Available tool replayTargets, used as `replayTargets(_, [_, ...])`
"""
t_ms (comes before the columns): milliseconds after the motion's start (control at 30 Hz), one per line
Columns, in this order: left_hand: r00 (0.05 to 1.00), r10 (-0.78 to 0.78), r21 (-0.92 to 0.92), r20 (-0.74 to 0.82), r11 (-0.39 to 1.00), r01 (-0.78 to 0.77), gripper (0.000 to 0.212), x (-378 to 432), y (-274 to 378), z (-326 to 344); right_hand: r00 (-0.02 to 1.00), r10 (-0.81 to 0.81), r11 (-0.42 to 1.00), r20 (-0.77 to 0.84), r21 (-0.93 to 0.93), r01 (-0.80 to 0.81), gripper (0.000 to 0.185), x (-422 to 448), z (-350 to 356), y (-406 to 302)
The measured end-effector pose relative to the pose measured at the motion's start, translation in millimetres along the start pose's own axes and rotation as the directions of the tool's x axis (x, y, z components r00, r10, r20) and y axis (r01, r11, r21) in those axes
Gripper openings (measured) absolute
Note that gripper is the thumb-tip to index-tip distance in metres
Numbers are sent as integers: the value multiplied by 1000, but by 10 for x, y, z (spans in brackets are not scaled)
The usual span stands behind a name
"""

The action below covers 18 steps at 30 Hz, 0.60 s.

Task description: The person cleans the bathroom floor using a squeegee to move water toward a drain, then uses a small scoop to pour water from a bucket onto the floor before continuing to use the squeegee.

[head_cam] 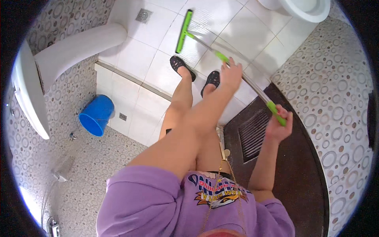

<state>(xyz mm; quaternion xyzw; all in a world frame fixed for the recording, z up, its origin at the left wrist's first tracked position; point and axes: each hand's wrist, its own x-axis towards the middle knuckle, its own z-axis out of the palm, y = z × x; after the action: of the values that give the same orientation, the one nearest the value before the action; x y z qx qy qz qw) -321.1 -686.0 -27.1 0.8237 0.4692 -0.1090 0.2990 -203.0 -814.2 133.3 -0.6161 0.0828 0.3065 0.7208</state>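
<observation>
A floor squeegee (257,89) with a metal pole and bright green parts slants across the view. My right hand (279,124) grips the green handle at its upper end. Farther down the pole, my left hand (232,74) holds it beside the lower green sleeve, its fingers partly hidden behind the pole. The green squeegee head (184,32) rests on the wet, shiny white floor tiles (165,31), just beyond my dark slip-on shoes (183,68).
A floor drain (144,15) lies left of the squeegee head. A raised tiled ledge (133,76) runs left of my legs. Beyond it stand a blue bucket (97,115) and a second drain (123,116). A washbasin (31,97), a toilet (308,10) and a dark door (293,177) border the space.
</observation>
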Motion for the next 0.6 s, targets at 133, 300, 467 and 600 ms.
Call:
replayTargets(133, [976,-194,-65,104,977,201,23,104,-613,-324,991,100,989,-95,115,-88,30,-164,481,570])
replayTargets(300, [979,-201,45,32,979,200,20,161,-1246,-491,966,219,970,-141,142,-199,33,-386,929,989])
replayTargets(467, [965,-240,234,102,949,211,27,224,-1696,-611,917,354,932,-181,146,-331,30,-607,1233,1210])
replayTargets(600, [975,-206,294,78,940,175,25,221,-1921,-650,878,404,911,-255,196,-362,29,-698,1375,1330])
